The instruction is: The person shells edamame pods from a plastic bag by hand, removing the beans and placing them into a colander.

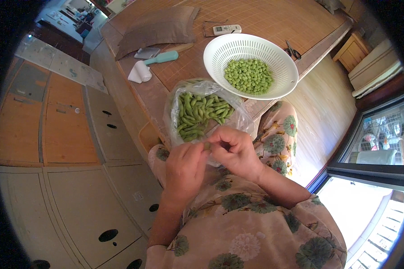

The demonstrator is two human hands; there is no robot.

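A green bean pod (207,145) shows in small part between my fingertips, just in front of a clear plastic bag. My left hand (186,165) is closed on one end of it, and my right hand (236,151) pinches close by at the other. Most of the pod is hidden by my fingers. The plastic bag (243,117) lies opened out and holds many whole green pods (201,111). Behind it to the right, a white slotted colander (214,58) contains a heap of shelled green beans (248,76).
On the table (184,67) lie a brown cushion (159,30), a white remote control (227,29), black scissors (293,50), a teal-handled lint roller (162,57) and a phone-like flat thing (147,53). Cabinets (72,121) stand at the left; a window (372,139) is at the right.
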